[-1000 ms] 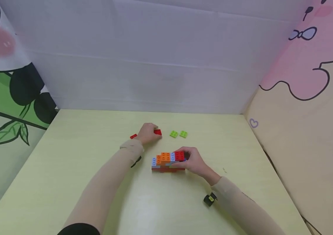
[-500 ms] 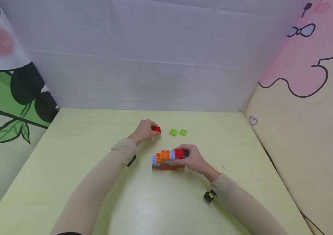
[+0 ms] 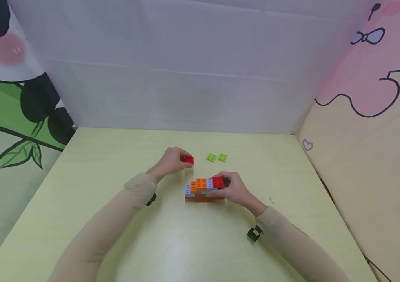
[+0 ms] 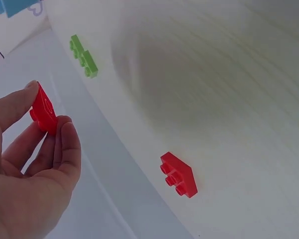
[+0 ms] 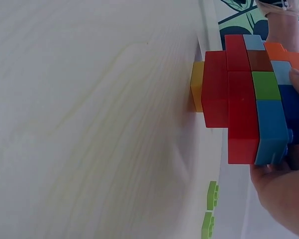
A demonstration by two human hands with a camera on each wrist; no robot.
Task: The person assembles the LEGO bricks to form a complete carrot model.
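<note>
My left hand [image 3: 171, 161] pinches a red toy brick [image 3: 188, 160] between thumb and fingertips, toward the back of the table. In the left wrist view this held brick [image 4: 45, 112] is seen edge-on, raised off the surface. A second red brick [image 4: 179, 173] lies loose on the table there; in the head view the left hand hides it. My right hand [image 3: 236, 190] grips the right end of a stepped brick model [image 3: 195, 197]. Orange, light blue and red bricks top the model; the right wrist view shows red layers [image 5: 241, 109] and a yellow brick [image 5: 197, 87] at its base.
Two lime green bricks [image 3: 211, 157] [image 3: 222, 157] lie side by side behind the model. A pale wall [image 3: 186, 98] closes the table's back, and painted walls stand at both sides. Small black cameras [image 3: 254, 233] sit at the wrists.
The left hand, still pinching the red brick, has drawn slightly left and now covers the loose red brick. The right hand keeps its grip on the model. The head view has shifted a little.
</note>
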